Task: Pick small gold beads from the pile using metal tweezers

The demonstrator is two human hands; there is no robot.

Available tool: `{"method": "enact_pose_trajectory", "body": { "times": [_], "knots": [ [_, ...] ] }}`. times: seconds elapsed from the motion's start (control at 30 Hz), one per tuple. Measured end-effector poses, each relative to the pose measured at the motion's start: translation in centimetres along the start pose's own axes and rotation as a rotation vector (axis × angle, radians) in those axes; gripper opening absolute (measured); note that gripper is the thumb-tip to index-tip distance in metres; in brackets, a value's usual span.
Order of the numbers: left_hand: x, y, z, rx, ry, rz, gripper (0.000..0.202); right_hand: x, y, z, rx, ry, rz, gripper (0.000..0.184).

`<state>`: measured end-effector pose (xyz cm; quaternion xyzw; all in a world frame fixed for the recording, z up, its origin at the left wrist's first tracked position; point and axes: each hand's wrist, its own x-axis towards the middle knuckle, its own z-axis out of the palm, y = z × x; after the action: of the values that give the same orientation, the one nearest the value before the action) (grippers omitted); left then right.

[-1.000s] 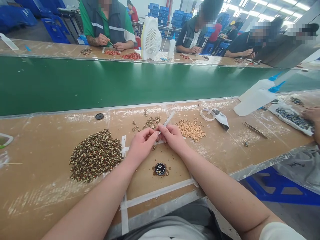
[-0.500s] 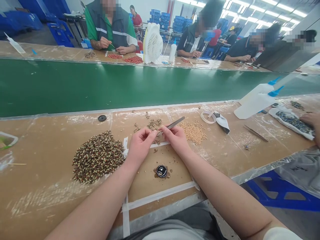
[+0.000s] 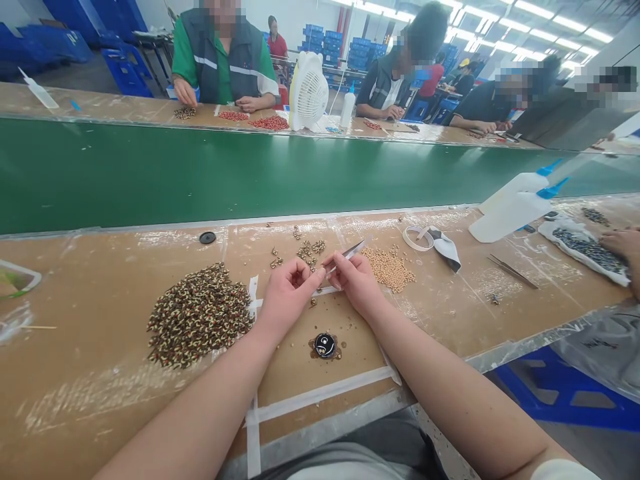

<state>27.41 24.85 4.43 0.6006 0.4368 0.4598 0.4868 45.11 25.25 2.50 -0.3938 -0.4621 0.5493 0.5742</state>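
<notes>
My left hand (image 3: 287, 297) is closed in a pinch over the brown worktable (image 3: 90, 347); what it pinches is too small to make out. My right hand (image 3: 356, 280) grips metal tweezers (image 3: 350, 252) whose tips point at the left fingertips. A large pile of brown patterned beads (image 3: 199, 315) lies to the left of my hands. A small pile of tan beads (image 3: 390, 267) lies to the right. A few finished pieces (image 3: 307, 250) are scattered just beyond my fingers. A small black round cap (image 3: 325, 345) sits near my wrists.
A green conveyor belt (image 3: 200, 173) runs across beyond the table. Two white squeeze bottles with blue tips (image 3: 515, 203) lie at right, next to a tape ring (image 3: 416, 237) and spare tweezers (image 3: 513, 270). Another person's hand (image 3: 620, 243) works at far right. Several people sit opposite by a white fan (image 3: 307, 93).
My hands stay together at the same spot; the left fingers have curled up slightly and the tweezers have tilted a little. The person in green opposite has moved a hand to the left.
</notes>
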Motion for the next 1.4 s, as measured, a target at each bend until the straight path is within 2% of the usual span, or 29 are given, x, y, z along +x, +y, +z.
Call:
{"method": "enact_pose_trajectory", "body": {
  "times": [0.4,0.93,1.4],
  "knots": [
    [-0.11,-0.12,-0.05,0.058,0.006,-0.031,0.044,0.09,-0.34,0.12,0.081,0.013,0.054,0.054],
    [-0.09,0.01,-0.01,0.052,0.021,-0.021,0.041,-0.01,-0.55,0.33,0.049,-0.022,0.049,0.048],
    [-0.01,-0.4,-0.02,0.036,-0.075,-0.113,0.04,-0.17,-0.48,0.37,0.045,-0.037,0.081,0.044]
  ]
}}
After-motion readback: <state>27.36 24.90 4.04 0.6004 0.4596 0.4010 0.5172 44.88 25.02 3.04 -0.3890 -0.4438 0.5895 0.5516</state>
